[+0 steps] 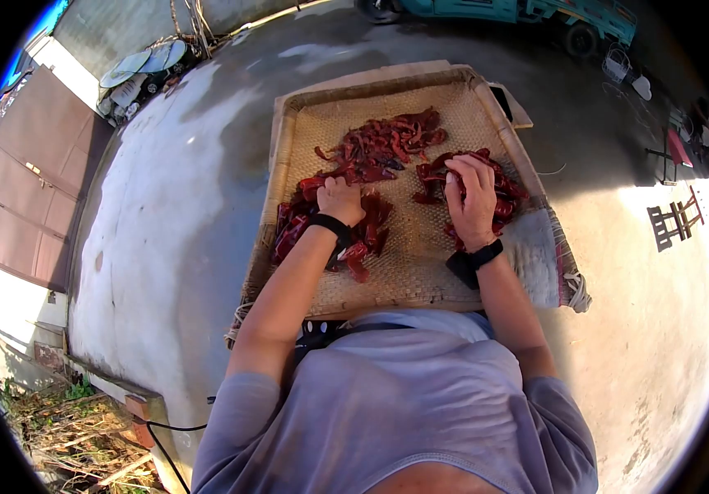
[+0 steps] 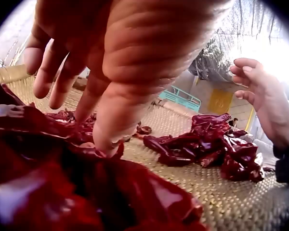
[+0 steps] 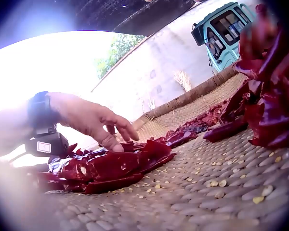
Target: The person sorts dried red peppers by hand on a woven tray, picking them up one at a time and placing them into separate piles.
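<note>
**Red Peppers point(image 1: 375, 218) in Three Piles on a Woven Tray point(image 1: 416, 247)**

At left: the left hand point(image 1: 341, 200) with fingers pointing down over the left pile point(image 1: 288, 230), with glossy, dark red skins on both sides of the hand. In the left wrist view, fingers slightly spread, with gaps showing between them; thumb tip touching a pepper, index fingertip apart from the thumb. Cannot tell whether the other fingertips touch anything.

At right: the right hand point(image 1: 472, 202) above the right pile point(image 1: 511, 193), fingers lightly bent and close together, thumb held apart, nothing visible between thumb and fingers. Cannot tell whether any fingertip meets the peppers below.

Beyond both hands, between their lines of reach: the far pile point(image 1: 395, 136), more shrivelled than the two nearer ones. Between the hands: bare weave, strewn with pale seeds point(image 3: 221, 184).

Around the wrists: a black left wristband point(image 1: 332, 228) and a black right wristband point(image 1: 486, 253), with a dark box point(image 1: 462, 269) just beside the latter, on the inner side. To the right of the right wrist: a grey cloth point(image 1: 533, 255) along the tray's edge. Well beyond the hands: a blue-green truck point(image 1: 486, 10). Far to the left of the left hand: a brown gate point(image 1: 37, 181).
</note>
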Motion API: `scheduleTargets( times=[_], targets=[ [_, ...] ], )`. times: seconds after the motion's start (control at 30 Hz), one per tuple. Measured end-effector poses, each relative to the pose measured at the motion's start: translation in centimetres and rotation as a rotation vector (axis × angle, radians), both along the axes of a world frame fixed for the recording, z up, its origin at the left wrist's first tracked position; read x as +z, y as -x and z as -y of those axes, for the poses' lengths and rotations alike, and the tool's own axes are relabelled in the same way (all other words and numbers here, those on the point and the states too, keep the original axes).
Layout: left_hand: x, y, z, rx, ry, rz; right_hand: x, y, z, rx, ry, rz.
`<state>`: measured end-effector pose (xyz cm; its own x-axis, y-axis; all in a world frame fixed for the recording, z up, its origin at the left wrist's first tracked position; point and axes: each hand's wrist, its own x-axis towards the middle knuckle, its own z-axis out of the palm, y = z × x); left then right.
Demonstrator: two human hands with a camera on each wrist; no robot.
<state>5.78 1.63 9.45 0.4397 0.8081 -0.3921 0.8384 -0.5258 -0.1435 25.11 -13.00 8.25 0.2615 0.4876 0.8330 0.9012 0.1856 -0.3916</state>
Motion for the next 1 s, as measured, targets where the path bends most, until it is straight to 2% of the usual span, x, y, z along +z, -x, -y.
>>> scheduleTargets(
  times=[0.13,0.23,0.33,0.37,0.47,0.53,0.57,0.6,0.63,0.67,0.7,0.77,0.87,0.9,0.97,1.0],
  targets=[
    [-1.0,2.2,-0.3,-0.060,0.083,0.099,0.0,0.1,0.0,0.011,0.012,-0.006],
    [-1.7,3.0,-0.3,-0.041,0.128,0.287,-0.1,0.1,0.0,0.023,0.041,-0.015],
    [-1.4,3.5,0.5,-0.021,0.033,0.399,-1.0,0.0,-0.2,0.048,0.118,-0.006],
    [-1.1,3.4,0.6,0.007,0.071,0.478,-1.3,-0.1,-0.3,0.060,0.148,0.001],
    [-1.4,2.9,1.3,0.023,0.136,0.746,-0.6,0.8,0.1,0.239,0.408,-0.217],
    [-1.4,2.0,2.5,-0.062,0.101,0.965,-0.6,1.2,0.1,0.295,0.446,-0.137],
    [-1.2,1.6,3.0,-0.066,0.182,0.976,-0.7,1.4,0.0,0.322,0.463,-0.096],
    [1.0,1.1,4.2,-0.071,0.264,0.985,-0.8,1.5,0.0,0.367,0.417,-0.065],
    [2.2,0.8,4.8,-0.076,0.345,0.994,-0.9,1.6,-0.1,0.413,0.464,-0.188],
    [0.4,0.5,3.8,-0.148,0.443,1.073,-1.0,1.6,-0.2,0.458,0.510,-0.313],
    [0.1,0.3,3.8,-0.048,0.496,1.090,-1.2,1.5,-0.2,0.502,0.555,-0.438],
    [-0.4,-0.2,4.1,0.156,0.602,1.117,-1.5,0.8,-0.3,0.368,0.462,-0.338],
    [1.7,0.0,5.6,0.130,0.616,1.044,-1.0,-0.9,-0.2,0.051,0.197,-0.194],
    [0.9,-0.1,5.6,0.092,0.627,1.002,-0.8,-1.4,0.0,-0.071,0.089,-0.148],
    [-1.3,-0.8,5.7,0.021,0.647,0.918,-0.6,-2.8,0.4,-0.285,0.026,-0.119],
    [-0.1,-1.3,6.8,-0.008,0.675,0.846,-0.8,-3.4,0.5,-0.366,0.009,-0.144]
  ],
)
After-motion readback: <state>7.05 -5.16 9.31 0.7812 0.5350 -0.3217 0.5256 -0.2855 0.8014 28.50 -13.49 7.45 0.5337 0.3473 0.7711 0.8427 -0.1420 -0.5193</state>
